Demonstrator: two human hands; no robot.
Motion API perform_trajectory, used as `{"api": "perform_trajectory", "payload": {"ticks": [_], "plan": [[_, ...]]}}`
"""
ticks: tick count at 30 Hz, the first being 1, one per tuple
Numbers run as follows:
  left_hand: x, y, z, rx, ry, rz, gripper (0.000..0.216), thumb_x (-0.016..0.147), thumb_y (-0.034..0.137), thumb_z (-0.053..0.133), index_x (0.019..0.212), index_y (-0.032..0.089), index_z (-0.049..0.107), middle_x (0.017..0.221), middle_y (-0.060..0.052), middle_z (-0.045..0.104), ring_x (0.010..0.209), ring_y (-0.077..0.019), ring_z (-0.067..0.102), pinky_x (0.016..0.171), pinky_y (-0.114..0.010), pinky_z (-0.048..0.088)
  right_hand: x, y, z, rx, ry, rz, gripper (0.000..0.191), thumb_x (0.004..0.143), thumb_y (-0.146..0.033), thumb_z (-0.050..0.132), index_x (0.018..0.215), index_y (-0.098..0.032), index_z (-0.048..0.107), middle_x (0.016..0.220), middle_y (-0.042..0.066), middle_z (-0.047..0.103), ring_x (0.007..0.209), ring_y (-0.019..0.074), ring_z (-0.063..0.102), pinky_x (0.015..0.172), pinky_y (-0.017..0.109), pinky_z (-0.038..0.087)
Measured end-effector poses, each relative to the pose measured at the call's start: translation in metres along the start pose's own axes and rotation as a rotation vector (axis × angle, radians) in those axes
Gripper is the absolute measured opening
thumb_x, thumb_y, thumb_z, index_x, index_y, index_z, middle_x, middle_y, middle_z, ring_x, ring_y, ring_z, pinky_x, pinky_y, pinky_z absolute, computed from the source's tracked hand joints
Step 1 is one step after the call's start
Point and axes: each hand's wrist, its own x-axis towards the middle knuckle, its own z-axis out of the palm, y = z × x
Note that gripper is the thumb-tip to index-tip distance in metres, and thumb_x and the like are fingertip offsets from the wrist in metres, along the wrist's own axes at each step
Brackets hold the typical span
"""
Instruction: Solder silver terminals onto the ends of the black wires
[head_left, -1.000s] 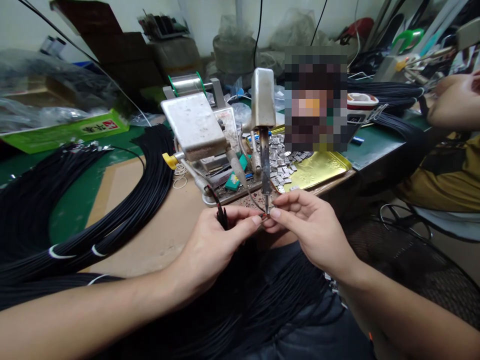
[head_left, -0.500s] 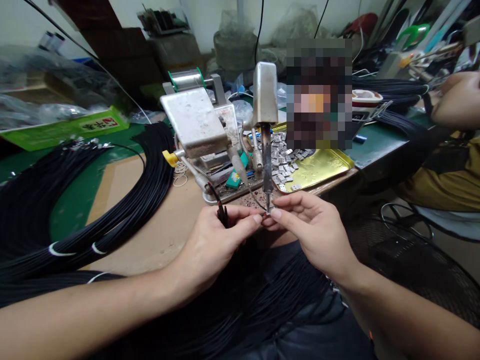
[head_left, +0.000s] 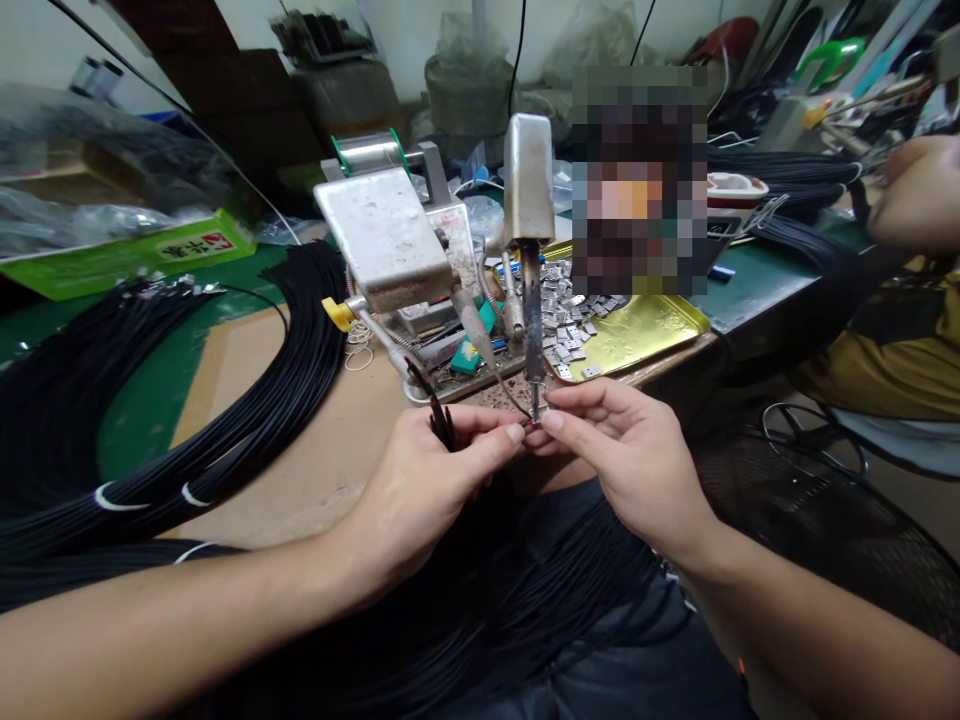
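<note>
Left grip (head_left: pixel 435 468) is pinching a thin cable end (head_left: pixel 528 424), right grip (head_left: pixel 637 455) a small metal connector (head_left: pixel 543 411), both by the soldering iron's (head_left: pixel 534 330) tip. Cable is probably bending easily, connector feeling stiff, light; edges seeming safest hold. Green box (head_left: pixel 135 256), left of iron, is showing blurred, unreadable characters.
</note>
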Motion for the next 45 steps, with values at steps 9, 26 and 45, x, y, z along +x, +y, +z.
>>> {"api": "perform_trajectory", "payload": {"ticks": [9,26,45], "plan": [[0.0000,-0.0005,-0.0009,0.022,-0.022,0.018,0.017,0.076,0.031,0.075,0.082,0.016,0.079,0.062,0.000,0.068,0.050,-0.0080,0.044,0.044,-0.018,0.029,0.0006,-0.0009,0.0008,0.004,-0.004,0.005,0.021,0.075,-0.026,0.081,0.090,-0.016,0.071,0.076,0.004,0.077,0.069,0.0182,0.075,0.070,0.031,0.064],[-0.0017,0.0021,-0.0015,0.007,-0.028,-0.043,0.017,0.076,0.030,0.076,0.083,0.014,0.078,0.055,0.004,0.062,0.050,-0.0061,0.041,0.044,-0.016,0.028,-0.0006,0.0007,-0.0006,-0.011,-0.011,0.004,0.020,0.076,-0.025,0.081,0.090,-0.016,0.071,0.077,0.004,0.077,0.070,0.0180,0.075,0.071,0.030,0.063],[-0.0004,-0.0003,-0.0012,-0.076,-0.105,-0.048,0.026,0.076,0.026,0.075,0.092,0.007,0.072,0.074,-0.006,0.071,0.057,-0.0109,0.057,0.049,-0.020,0.049,-0.0045,0.0023,0.0015,-0.010,0.032,0.012,0.018,0.072,-0.023,0.083,0.084,-0.017,0.072,0.073,0.002,0.077,0.067,0.0151,0.074,0.066,0.023,0.060]]}}
